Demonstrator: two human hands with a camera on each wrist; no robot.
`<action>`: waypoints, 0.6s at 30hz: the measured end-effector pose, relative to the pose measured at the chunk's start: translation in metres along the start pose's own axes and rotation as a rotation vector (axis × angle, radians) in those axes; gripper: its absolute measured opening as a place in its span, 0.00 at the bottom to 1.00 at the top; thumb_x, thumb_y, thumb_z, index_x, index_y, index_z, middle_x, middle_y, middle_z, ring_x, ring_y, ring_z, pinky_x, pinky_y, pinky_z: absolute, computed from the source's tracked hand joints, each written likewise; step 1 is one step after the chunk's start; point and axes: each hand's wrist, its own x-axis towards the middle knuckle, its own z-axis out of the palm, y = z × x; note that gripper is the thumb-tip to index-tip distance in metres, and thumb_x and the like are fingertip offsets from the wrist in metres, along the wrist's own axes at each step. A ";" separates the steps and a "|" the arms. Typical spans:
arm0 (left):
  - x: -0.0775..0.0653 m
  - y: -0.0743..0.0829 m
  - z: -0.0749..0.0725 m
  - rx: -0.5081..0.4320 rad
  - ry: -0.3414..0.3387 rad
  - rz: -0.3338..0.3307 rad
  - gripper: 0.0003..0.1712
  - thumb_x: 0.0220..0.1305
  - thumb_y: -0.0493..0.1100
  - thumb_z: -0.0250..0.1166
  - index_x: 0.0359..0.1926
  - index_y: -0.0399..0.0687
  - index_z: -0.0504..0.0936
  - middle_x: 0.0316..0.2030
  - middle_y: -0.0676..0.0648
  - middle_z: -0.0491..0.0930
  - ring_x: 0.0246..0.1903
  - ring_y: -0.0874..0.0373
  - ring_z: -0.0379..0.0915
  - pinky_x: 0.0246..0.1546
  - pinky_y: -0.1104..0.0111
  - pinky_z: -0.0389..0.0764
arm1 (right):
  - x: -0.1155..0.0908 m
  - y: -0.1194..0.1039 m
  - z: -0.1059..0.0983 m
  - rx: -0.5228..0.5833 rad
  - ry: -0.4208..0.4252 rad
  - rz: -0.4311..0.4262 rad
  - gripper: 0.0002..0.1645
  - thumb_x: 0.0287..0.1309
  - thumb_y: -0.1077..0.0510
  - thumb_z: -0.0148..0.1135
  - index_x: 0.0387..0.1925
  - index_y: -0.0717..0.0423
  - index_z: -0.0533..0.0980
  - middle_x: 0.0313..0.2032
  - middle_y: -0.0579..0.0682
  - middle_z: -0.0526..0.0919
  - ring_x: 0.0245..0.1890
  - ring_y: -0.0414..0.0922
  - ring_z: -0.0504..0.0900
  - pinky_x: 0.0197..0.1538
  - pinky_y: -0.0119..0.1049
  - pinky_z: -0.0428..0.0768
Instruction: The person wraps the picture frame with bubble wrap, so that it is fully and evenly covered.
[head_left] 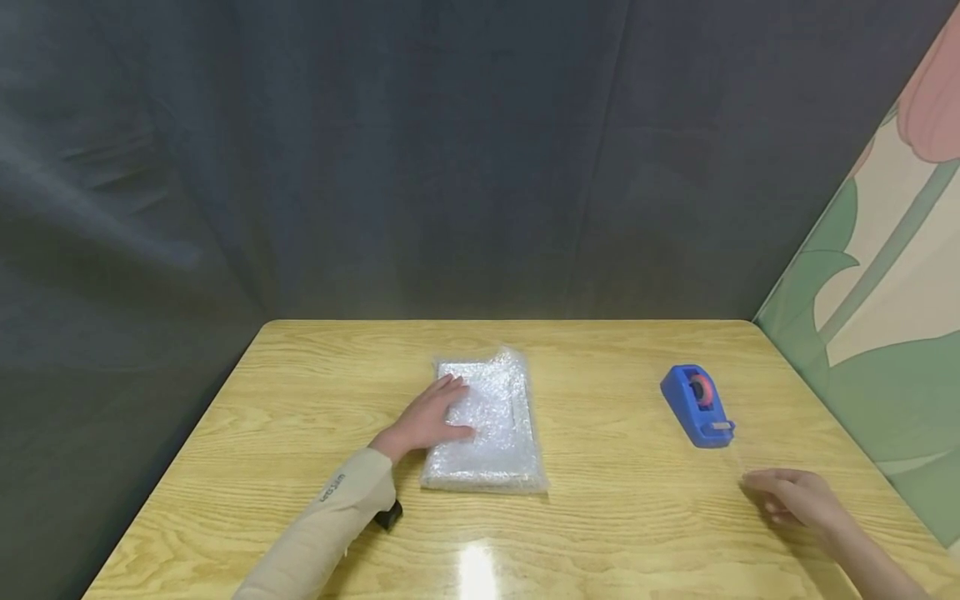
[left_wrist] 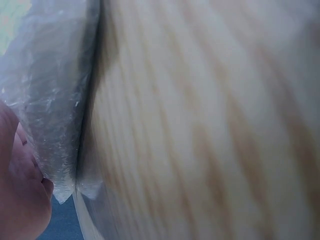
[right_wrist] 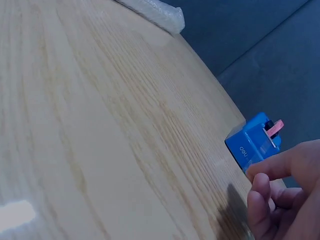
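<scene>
A flat rectangular package in bubble wrap (head_left: 498,417) lies on the table, left of the middle. My left hand (head_left: 429,417) rests on its left side with fingers spread; the left wrist view shows the wrap's edge (left_wrist: 60,100) beside that hand. Over at the right stands a blue tape dispenser (head_left: 693,408) with a roll on a reddish core (head_left: 702,390). Just in front of it, my right hand (head_left: 797,497) pinches a faint strip of clear tape (head_left: 737,460) between thumb and index finger. The right wrist view has this dispenser (right_wrist: 252,142) just beyond the fingertips.
Beneath everything is a wood-grain table (head_left: 600,533) with rounded far corners. A dark curtain (head_left: 450,167) hangs behind it and along the left. A wall with painted flowers and leaves (head_left: 892,333) borders the right side.
</scene>
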 end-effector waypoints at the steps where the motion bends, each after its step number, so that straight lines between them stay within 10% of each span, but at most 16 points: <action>1: 0.000 0.000 0.000 -0.002 0.001 -0.001 0.46 0.50 0.61 0.64 0.66 0.45 0.60 0.68 0.46 0.51 0.68 0.52 0.39 0.67 0.57 0.45 | 0.001 0.000 0.000 -0.001 0.002 0.008 0.31 0.56 0.48 0.58 0.48 0.73 0.73 0.22 0.41 0.72 0.22 0.35 0.72 0.29 0.29 0.79; 10: 0.001 -0.001 0.000 0.002 -0.001 0.006 0.46 0.50 0.61 0.64 0.66 0.45 0.60 0.68 0.45 0.52 0.68 0.51 0.40 0.66 0.56 0.47 | 0.009 0.004 -0.005 0.128 -0.073 0.056 0.10 0.53 0.54 0.60 0.29 0.57 0.80 0.16 0.40 0.74 0.16 0.32 0.71 0.24 0.26 0.78; 18: 0.000 -0.001 -0.001 0.006 -0.004 0.023 0.46 0.51 0.62 0.63 0.66 0.44 0.60 0.68 0.44 0.52 0.68 0.49 0.40 0.66 0.55 0.47 | 0.007 0.008 -0.010 0.066 -0.092 0.079 0.14 0.54 0.52 0.59 0.29 0.60 0.79 0.17 0.40 0.74 0.17 0.33 0.71 0.23 0.26 0.76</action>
